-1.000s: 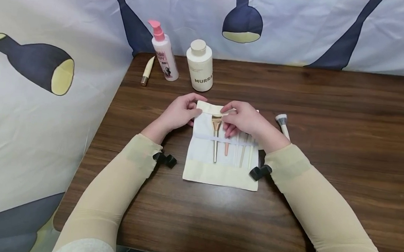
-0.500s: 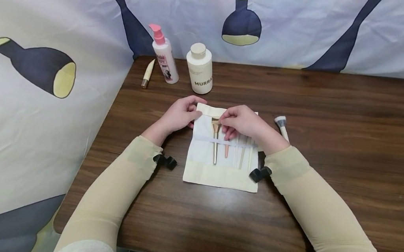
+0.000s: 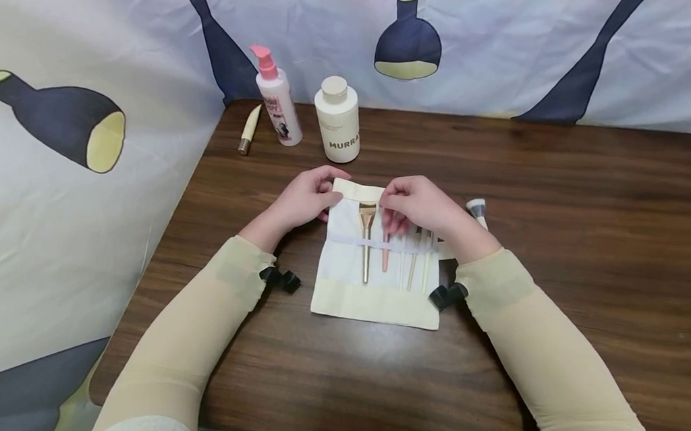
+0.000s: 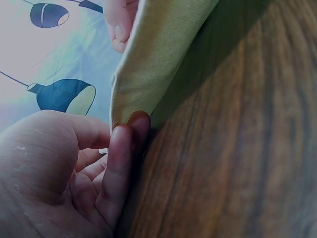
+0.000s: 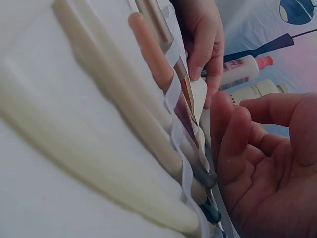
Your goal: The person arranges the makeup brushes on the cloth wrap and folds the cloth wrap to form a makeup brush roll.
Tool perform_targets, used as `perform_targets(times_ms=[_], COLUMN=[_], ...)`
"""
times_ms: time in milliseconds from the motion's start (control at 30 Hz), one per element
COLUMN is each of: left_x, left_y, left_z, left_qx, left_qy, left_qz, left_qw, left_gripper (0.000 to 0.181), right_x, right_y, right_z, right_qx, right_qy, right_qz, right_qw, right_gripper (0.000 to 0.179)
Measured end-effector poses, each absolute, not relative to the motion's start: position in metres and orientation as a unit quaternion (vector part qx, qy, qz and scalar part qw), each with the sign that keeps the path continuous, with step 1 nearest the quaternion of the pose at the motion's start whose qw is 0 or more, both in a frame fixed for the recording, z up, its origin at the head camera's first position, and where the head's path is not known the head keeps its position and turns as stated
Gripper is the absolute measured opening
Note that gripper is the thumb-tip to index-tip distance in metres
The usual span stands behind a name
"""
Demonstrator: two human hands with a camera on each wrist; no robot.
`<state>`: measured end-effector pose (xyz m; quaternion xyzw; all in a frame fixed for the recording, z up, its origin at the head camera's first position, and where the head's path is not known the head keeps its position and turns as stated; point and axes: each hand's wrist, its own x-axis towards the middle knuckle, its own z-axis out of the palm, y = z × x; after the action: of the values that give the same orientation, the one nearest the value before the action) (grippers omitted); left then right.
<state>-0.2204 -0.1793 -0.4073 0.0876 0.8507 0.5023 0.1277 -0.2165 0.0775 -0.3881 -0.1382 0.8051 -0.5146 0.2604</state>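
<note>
A cream-and-white makeup brush roll (image 3: 342, 262) lies spread on the table. Its strap holds a fan-shaped gold brush (image 3: 366, 234), a brush with a pink handle (image 3: 385, 256) and several slim pale-handled brushes (image 5: 148, 134). My left hand (image 3: 306, 199) pinches the roll's top left corner, and the left wrist view shows that cloth edge (image 4: 148, 69) lifted between thumb and fingers. My right hand (image 3: 416, 204) hovers over the top middle, fingers bent, thumb and forefinger tips close together by the flap (image 3: 356, 190). Whether they grip cloth is unclear.
A thick brush with grey-white bristles (image 3: 476, 209) lies right of the roll, its handle partly behind my wrist. Farther back stand a white bottle (image 3: 337, 123) and a pink-topped pump bottle (image 3: 277, 105). A small cream tube (image 3: 250, 129) lies at the far left.
My left hand keeps its pinch on the corner. My right hand has shifted slightly, showing more of the slim brushes on the right. The camera view has tilted a little.
</note>
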Motion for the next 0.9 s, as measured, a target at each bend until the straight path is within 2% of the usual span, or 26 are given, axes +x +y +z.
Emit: perform_targets(times_ms=[133,767,900], left_x=[-0.221,-0.221,-0.221], left_y=[-0.179,-0.182,-0.182], left_z=[-0.408,-0.409,-0.411], left_qx=[0.093,0.093,0.095], left_qy=[0.852,0.855,0.852], left_qz=[0.502,0.498,0.502], left_qw=[0.115,0.115,0.117], left_gripper=[0.034,0.034,0.035], right_x=[-0.217,-0.21,-0.211], right_y=[0.084,0.161,0.176], right_z=[-0.387,-0.376,-0.378], right_qx=[-0.14,-0.103,-0.091], right_qy=[0.809,0.82,0.828], right_qz=[-0.514,-0.533,-0.522], right_qw=[0.246,0.181,0.182], right_gripper=[0.02,0.025,0.026])
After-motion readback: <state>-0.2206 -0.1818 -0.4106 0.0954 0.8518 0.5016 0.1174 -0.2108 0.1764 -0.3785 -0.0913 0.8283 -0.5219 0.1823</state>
